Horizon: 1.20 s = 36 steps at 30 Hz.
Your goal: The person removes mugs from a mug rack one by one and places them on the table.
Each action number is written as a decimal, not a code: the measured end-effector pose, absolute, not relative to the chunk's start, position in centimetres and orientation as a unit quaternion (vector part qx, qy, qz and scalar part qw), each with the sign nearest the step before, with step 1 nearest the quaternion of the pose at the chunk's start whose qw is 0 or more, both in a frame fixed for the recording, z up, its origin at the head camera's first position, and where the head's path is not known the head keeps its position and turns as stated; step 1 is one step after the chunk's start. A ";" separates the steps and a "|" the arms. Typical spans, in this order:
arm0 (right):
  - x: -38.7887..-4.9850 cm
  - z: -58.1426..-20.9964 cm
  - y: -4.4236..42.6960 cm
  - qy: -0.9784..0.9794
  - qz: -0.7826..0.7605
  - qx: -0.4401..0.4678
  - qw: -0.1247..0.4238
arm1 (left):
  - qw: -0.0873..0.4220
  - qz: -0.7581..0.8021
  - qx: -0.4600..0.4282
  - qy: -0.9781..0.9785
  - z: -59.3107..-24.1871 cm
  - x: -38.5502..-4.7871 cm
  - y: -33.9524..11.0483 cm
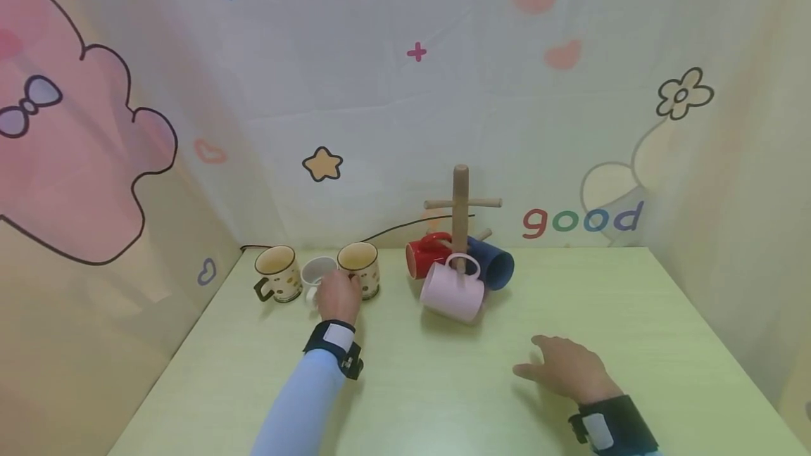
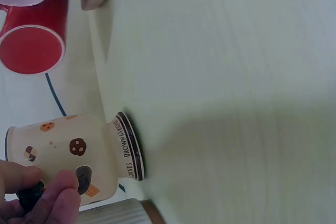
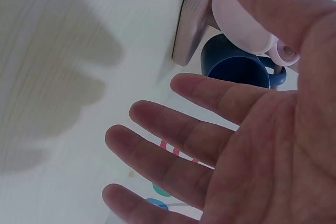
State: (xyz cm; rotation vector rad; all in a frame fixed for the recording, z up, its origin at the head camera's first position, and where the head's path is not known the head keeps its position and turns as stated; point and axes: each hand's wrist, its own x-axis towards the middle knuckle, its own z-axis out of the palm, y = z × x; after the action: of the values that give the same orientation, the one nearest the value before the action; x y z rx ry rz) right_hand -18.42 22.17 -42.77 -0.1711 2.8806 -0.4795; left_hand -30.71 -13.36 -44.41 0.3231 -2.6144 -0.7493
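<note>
My left hand (image 1: 338, 297) pinches the dark handle of a cream mug (image 2: 100, 153) with printed cookie spots and lettering round its base; the mug stands upright on the table. Close beside that hand is a white mug (image 1: 319, 270), partly hidden by it. A second spotted cream mug (image 1: 285, 280), handle facing left, stands farther left. My right hand (image 1: 570, 369) is held above the table at the right, palm and spread fingers bare in the right wrist view, touching nothing.
A wooden mug rack (image 1: 460, 195) stands at the back centre. A red mug (image 1: 418, 259), a pink mug (image 1: 452, 294) and a blue mug (image 1: 497, 264) hang tilted on its lower pegs. Behind the table (image 1: 418, 393) hangs a printed curtain (image 1: 367, 90).
</note>
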 end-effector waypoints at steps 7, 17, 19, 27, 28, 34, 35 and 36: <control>-18.4 -43.0 22.3 0.979 -0.164 -0.059 0.105 | 0.210 -0.271 0.117 -0.932 -44.8 -30.4 -13.2; -18.3 -43.3 22.1 0.979 -0.167 -0.071 0.096 | 0.208 -0.261 0.093 -0.938 -44.8 -30.4 -13.6; -18.4 -43.3 22.0 0.978 -0.167 -0.070 0.099 | 0.206 -0.255 0.087 -0.941 -44.9 -30.5 -13.8; -18.6 -43.1 21.8 0.978 -0.167 -0.067 0.106 | 0.184 -0.249 0.084 -0.947 -44.8 -30.6 -14.2; -18.6 -43.1 21.7 0.978 -0.168 -0.066 0.107 | 0.181 -0.250 0.084 -0.948 -44.8 -30.6 -14.2; -18.6 -42.9 21.5 0.977 -0.166 -0.064 0.114 | 0.169 -0.262 0.088 -0.946 -44.9 -30.3 -14.4; -18.7 -42.9 21.5 0.978 -0.165 -0.064 0.115 | 0.167 -0.267 0.089 -0.945 -45.0 -30.2 -14.4; -18.7 -42.9 21.5 0.978 -0.164 -0.065 0.115 | 0.168 -0.273 0.091 -0.943 -45.1 -30.1 -14.5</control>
State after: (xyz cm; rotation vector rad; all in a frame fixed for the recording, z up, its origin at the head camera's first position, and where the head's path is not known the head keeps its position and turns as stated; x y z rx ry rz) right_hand -18.67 21.48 -42.93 -0.1902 2.8656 -0.4803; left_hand -30.07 -14.49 -45.09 0.2585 -2.6822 -0.7768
